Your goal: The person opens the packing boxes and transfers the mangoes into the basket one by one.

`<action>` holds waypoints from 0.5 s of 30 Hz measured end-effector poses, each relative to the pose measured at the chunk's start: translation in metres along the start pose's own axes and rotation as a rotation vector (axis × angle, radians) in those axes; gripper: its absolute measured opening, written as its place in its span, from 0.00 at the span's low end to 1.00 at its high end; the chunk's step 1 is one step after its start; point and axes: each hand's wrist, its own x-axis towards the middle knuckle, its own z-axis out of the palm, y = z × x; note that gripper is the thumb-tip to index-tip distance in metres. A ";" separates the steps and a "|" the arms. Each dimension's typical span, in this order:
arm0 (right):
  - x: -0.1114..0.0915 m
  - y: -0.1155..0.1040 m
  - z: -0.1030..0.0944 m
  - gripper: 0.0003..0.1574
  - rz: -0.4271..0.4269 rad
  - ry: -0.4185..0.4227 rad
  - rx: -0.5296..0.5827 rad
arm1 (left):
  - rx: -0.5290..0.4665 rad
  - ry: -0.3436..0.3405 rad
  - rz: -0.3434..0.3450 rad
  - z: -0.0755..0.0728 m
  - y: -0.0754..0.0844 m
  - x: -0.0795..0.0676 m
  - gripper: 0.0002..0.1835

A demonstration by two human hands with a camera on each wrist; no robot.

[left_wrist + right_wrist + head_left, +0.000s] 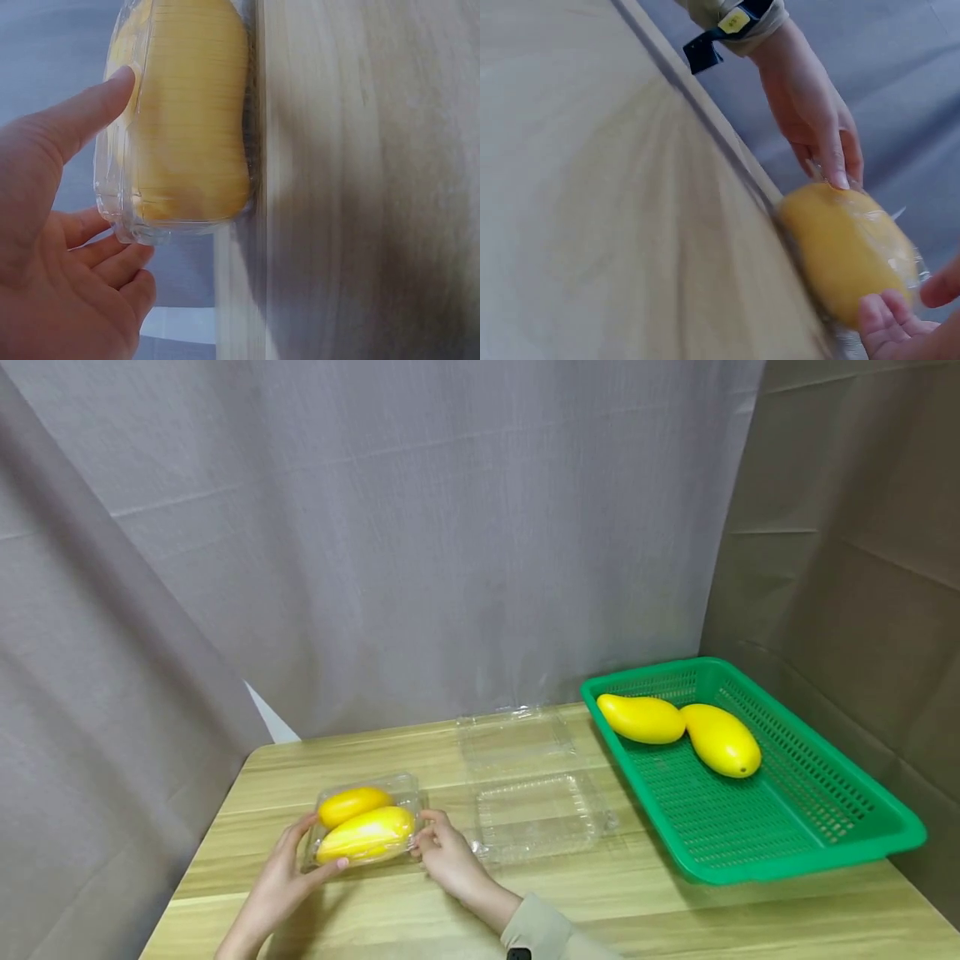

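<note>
A clear plastic clamshell box sits on the left part of the table, its lid down over two yellow mangoes lying side by side. My left hand grips the box's left end. In the left wrist view, the thumb presses on the lid side while the other fingers curl under the corner of the rim. At the opposite end, my right hand pinches the right edge. The right wrist view shows its fingertips against that end, beside one mango, with the thumb partly out of frame.
Right of the box, another clear clamshell lies unfolded on the wooden table. A green plastic basket stands at the right with two more mangoes inside. Grey curtains hang behind and at the sides.
</note>
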 end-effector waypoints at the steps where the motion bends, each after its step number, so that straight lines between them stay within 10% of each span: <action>1: 0.000 0.001 0.001 0.29 0.016 0.010 0.055 | 0.003 0.002 0.001 0.000 0.000 0.000 0.52; 15: 0.004 0.018 0.006 0.19 0.067 0.028 0.378 | 0.013 0.012 0.004 0.002 0.004 -0.003 0.51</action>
